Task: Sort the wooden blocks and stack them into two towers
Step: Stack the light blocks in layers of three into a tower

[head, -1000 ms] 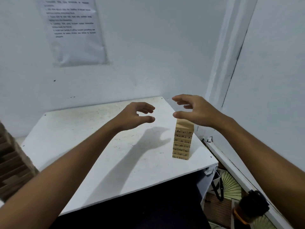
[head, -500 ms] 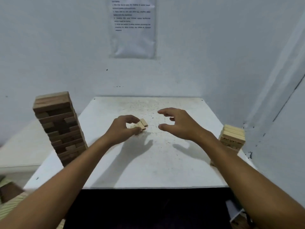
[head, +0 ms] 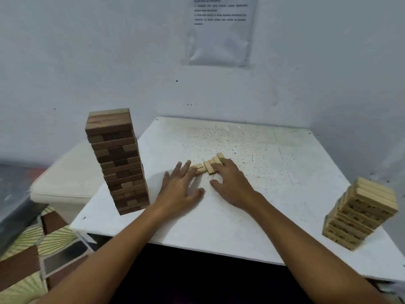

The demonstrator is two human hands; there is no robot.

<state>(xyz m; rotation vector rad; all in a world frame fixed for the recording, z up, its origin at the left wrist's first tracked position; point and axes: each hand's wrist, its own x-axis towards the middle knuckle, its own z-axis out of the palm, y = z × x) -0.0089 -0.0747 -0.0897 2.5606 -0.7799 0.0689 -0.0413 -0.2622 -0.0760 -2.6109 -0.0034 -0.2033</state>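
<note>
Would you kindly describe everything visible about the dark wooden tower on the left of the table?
The dark tower is a tall stack of brown wooden blocks laid in crosswise layers, some lighter, some darker. Its top layer looks complete. It stands near the left edge of the white table, appearing to lean, perhaps from lens distortion. Neither hand touches it.

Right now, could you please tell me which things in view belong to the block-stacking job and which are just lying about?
Belongs to the job:
- dark block tower
- pale block tower
- loose pale blocks, touched by both hands
- left hand
- right hand
- white table

Just lying about:
- paper notice on the wall
- cream cushion
- patterned floor mat
</note>
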